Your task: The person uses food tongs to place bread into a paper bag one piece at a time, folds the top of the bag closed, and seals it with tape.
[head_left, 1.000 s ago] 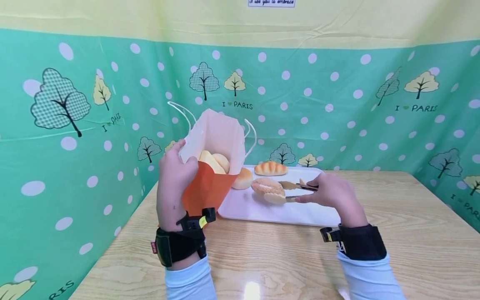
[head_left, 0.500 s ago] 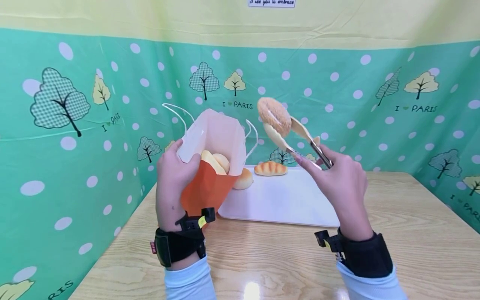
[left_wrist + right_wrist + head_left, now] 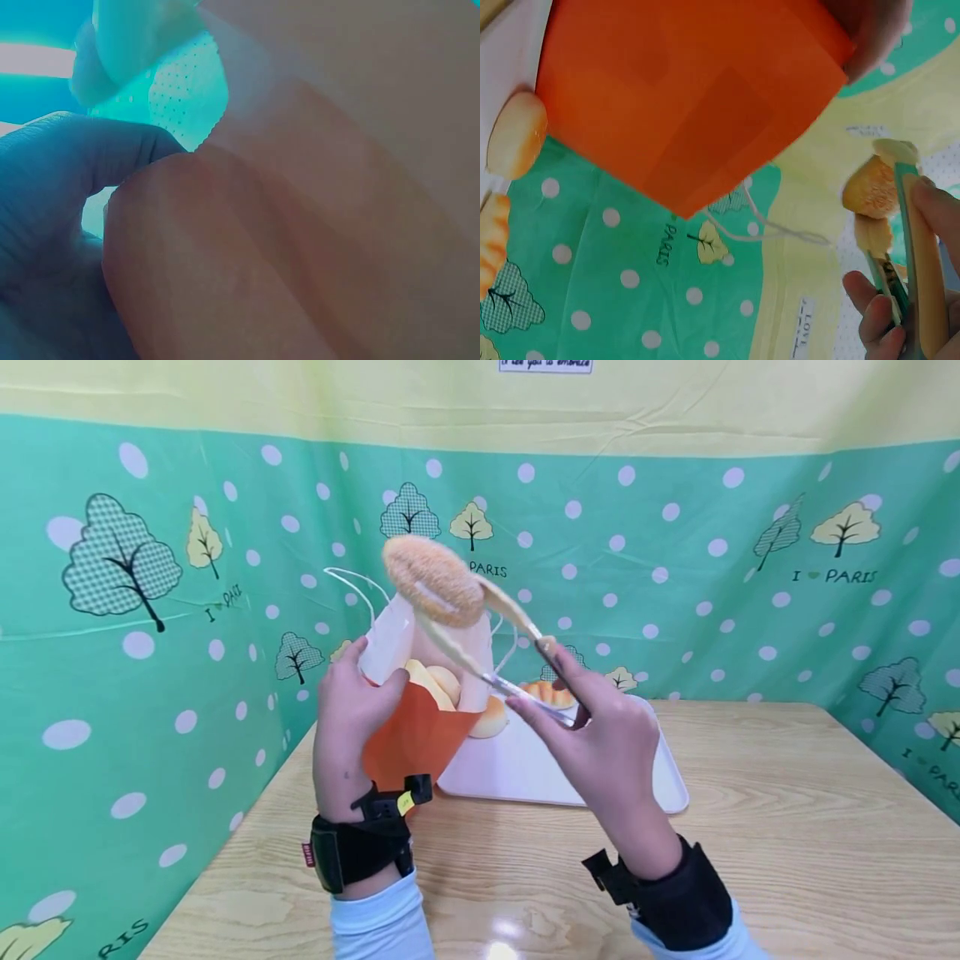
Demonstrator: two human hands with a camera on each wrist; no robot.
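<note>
My left hand [image 3: 356,710] grips the near left edge of an orange paper bag [image 3: 416,739] with a white inside and white cord handles. The bag leans with its mouth toward me, and pale bread pieces [image 3: 433,683] show within. In my right hand [image 3: 600,727] is a pair of tongs [image 3: 517,614], their tips pinching an oval, crumb-coated bun [image 3: 431,578]. This bun hangs above the bag's mouth, in front of its far wall. In the right wrist view the tongs [image 3: 919,255] hold the same bun [image 3: 871,187], apart from the bag [image 3: 690,97].
A white tray [image 3: 525,777] lies on the wooden table [image 3: 787,827] behind and right of the bag. A round bun [image 3: 491,718] and a ridged bread roll [image 3: 551,693] rest on it. A patterned curtain [image 3: 675,560] stands at the back and left.
From low over the tray, my right hand has lifted the bun in the tongs, then carried it left to above the bag. My left hand has stayed almost still on the bag.
</note>
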